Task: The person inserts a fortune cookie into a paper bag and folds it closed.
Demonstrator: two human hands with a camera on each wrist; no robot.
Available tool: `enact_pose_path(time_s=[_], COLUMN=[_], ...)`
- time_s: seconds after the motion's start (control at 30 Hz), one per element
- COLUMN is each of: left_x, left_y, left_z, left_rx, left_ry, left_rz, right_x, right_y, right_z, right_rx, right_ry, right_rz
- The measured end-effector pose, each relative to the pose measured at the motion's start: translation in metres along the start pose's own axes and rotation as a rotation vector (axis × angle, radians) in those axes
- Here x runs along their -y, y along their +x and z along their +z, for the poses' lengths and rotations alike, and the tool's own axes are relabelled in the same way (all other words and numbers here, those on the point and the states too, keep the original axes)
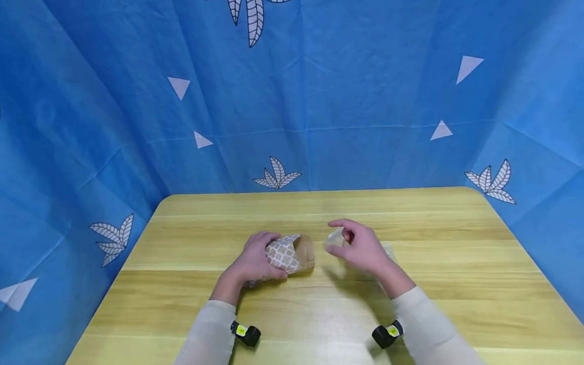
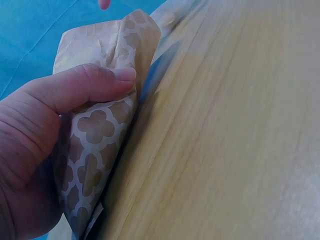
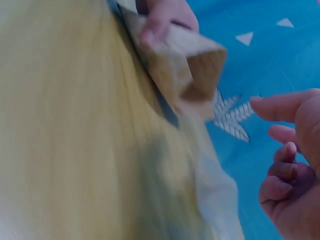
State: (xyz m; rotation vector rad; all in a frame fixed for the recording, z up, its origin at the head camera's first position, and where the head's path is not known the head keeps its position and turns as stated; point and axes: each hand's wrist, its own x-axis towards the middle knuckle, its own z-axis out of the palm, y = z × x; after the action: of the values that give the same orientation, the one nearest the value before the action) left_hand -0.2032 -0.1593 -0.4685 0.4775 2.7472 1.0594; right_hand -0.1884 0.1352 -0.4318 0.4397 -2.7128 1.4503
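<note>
A brown paper bag with a white lattice pattern (image 1: pixel 284 254) lies on its side on the table, its mouth spread and facing right. My left hand (image 1: pixel 261 257) grips it from the left; in the left wrist view the thumb (image 2: pixel 100 86) presses across its front. To the right, my right hand (image 1: pixel 360 247) hovers with index finger and thumb apart and the other fingers curled in. A translucent, whitish film-like piece (image 1: pixel 335 237) shows beyond those fingertips. The right wrist view has this film (image 3: pixel 217 197) below the hand, with nothing between the fingers.
The wooden table (image 1: pixel 292 324) has rounded far corners. Part of another pale translucent piece (image 1: pixel 389 250) peeks out behind the right hand. A blue curtain (image 1: pixel 356 101) with leaf and triangle prints hangs behind and at both sides.
</note>
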Motion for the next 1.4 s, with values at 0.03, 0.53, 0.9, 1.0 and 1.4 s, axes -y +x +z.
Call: enact_pose_path(time_s=[0.03,0.53,0.9,1.0,1.4], left_x=[0.0,0.001,0.004,0.004,0.002], left_y=[0.0,0.001,-0.002,-0.002,-0.002], left_z=[0.0,0.003,0.003,0.002,0.001], left_rx=[-0.002,-0.015,-0.024,-0.023,-0.016], left_ry=[-0.001,0.001,0.023,0.017,0.015], left_rz=[0.004,0.024,0.004,0.002,0.005], right_x=[-0.002,-0.039,-0.041,-0.04,-0.043], right_y=[0.001,0.008,0.01,0.011,0.01], right_z=[-0.005,-0.035,-0.03,-0.026,-0.038], right_rx=[0.018,0.253,0.247,0.219,0.214], right_ry=[-0.016,-0.162,-0.232,-0.257,-0.253], right_rz=[0.0,0.043,0.019,0.009,0.052])
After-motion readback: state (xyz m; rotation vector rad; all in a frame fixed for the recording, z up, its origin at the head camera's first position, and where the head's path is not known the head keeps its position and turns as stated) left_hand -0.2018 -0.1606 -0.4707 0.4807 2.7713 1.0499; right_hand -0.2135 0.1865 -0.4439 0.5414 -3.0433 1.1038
